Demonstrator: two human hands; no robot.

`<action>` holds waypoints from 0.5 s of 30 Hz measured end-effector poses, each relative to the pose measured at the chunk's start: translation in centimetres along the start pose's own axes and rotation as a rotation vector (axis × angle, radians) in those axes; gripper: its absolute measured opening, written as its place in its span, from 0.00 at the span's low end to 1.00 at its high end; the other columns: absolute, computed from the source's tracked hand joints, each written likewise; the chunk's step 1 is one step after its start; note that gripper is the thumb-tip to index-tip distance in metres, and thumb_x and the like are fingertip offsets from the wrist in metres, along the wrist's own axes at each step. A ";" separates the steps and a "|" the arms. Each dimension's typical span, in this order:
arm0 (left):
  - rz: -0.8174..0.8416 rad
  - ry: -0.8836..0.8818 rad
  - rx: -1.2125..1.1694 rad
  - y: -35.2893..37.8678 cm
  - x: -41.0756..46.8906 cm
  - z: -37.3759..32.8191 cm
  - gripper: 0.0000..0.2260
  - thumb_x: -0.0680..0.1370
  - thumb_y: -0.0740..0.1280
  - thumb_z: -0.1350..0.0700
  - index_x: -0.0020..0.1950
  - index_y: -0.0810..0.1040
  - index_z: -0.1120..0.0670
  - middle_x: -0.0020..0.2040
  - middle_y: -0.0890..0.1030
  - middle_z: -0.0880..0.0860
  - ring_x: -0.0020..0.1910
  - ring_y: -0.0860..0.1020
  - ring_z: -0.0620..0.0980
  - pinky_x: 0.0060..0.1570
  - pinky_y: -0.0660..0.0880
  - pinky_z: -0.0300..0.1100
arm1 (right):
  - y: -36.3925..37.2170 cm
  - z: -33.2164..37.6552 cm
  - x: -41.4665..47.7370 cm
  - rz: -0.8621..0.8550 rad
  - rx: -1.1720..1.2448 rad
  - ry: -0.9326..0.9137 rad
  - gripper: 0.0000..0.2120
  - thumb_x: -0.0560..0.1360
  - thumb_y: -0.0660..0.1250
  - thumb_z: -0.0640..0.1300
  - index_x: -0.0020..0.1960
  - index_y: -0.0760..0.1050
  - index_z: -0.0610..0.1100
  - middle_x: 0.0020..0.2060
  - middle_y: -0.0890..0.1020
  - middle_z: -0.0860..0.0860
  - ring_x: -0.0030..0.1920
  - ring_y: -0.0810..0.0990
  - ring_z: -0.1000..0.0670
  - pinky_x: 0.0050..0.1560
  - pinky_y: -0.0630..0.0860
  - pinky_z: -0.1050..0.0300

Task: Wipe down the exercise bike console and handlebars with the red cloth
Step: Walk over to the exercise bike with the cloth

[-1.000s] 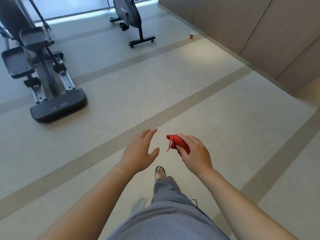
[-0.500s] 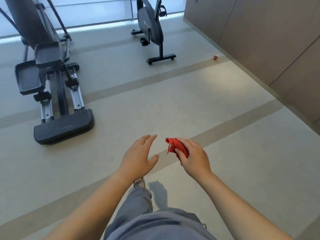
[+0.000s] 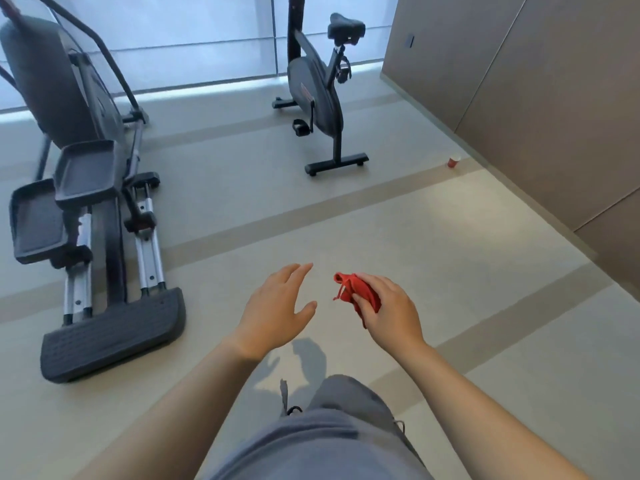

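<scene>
My right hand [image 3: 389, 310] grips a bunched red cloth [image 3: 356, 291], held out in front of me above the floor. My left hand [image 3: 277, 308] hovers beside it with fingers straight and relaxed, holding nothing, a small gap apart from the cloth. The black exercise bike [image 3: 317, 91] stands far ahead near the window, its saddle [image 3: 346, 29] and pedals visible. Its console and handlebars are cut off by the top of the view.
A large black elliptical trainer [image 3: 90, 202] stands at the left with its rear foot [image 3: 110, 336] near me. Brown wall panels [image 3: 536, 98] run along the right. A small red cup [image 3: 453, 161] sits on the floor by that wall. Pale floor stretches between me and the bike.
The view has tilted up and moved forward, so the bike and elliptical appear nearer and fuller. Both hands keep the same pose, the right still holding the cloth.
</scene>
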State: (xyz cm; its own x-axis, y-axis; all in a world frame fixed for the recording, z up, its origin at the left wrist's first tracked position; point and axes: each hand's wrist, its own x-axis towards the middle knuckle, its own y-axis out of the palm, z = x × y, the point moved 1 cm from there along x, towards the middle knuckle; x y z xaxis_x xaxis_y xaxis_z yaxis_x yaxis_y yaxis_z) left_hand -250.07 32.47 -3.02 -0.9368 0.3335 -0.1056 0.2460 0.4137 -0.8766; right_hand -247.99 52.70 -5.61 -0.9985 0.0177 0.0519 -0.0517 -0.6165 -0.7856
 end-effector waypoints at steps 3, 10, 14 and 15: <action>0.032 -0.064 -0.009 -1.6 5.2 2.4 0.28 0.78 0.60 0.45 0.76 0.56 0.47 0.75 0.62 0.47 0.72 0.62 0.49 0.67 0.63 0.45 | 0.5 0.6 6.3 -0.007 0.032 0.014 0.15 0.76 0.66 0.47 0.62 0.74 0.51 0.56 0.79 0.56 0.56 0.76 0.53 0.52 0.68 0.65; 0.003 -0.144 -0.007 -4.5 21.0 7.3 0.24 0.78 0.61 0.47 0.74 0.62 0.48 0.72 0.67 0.46 0.70 0.65 0.48 0.65 0.65 0.43 | 2.4 -0.5 23.4 0.027 0.054 -0.003 0.15 0.76 0.66 0.47 0.62 0.74 0.51 0.56 0.79 0.55 0.56 0.76 0.53 0.52 0.68 0.65; 0.010 -0.155 -0.008 -6.9 32.6 8.1 0.24 0.78 0.61 0.47 0.73 0.64 0.49 0.71 0.68 0.48 0.67 0.69 0.51 0.63 0.69 0.46 | 1.8 -2.3 34.8 0.025 0.088 -0.013 0.14 0.76 0.66 0.47 0.61 0.75 0.52 0.54 0.79 0.56 0.54 0.76 0.53 0.51 0.68 0.64; 0.020 -0.157 -0.005 -7.6 35.3 8.0 0.24 0.78 0.61 0.46 0.73 0.64 0.49 0.71 0.68 0.48 0.66 0.69 0.51 0.63 0.69 0.47 | 1.4 -2.6 37.5 0.021 0.101 -0.002 0.14 0.76 0.66 0.47 0.61 0.75 0.52 0.54 0.79 0.56 0.54 0.76 0.53 0.51 0.69 0.64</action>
State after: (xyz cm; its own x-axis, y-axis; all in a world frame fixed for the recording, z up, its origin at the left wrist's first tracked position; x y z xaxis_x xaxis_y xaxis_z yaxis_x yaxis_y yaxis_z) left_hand -287.04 34.27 -3.82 -0.9590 0.2053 -0.1951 0.2657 0.4130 -0.8711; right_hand -285.55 54.55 -6.43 -0.9993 0.0023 0.0371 -0.0284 -0.6928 -0.7206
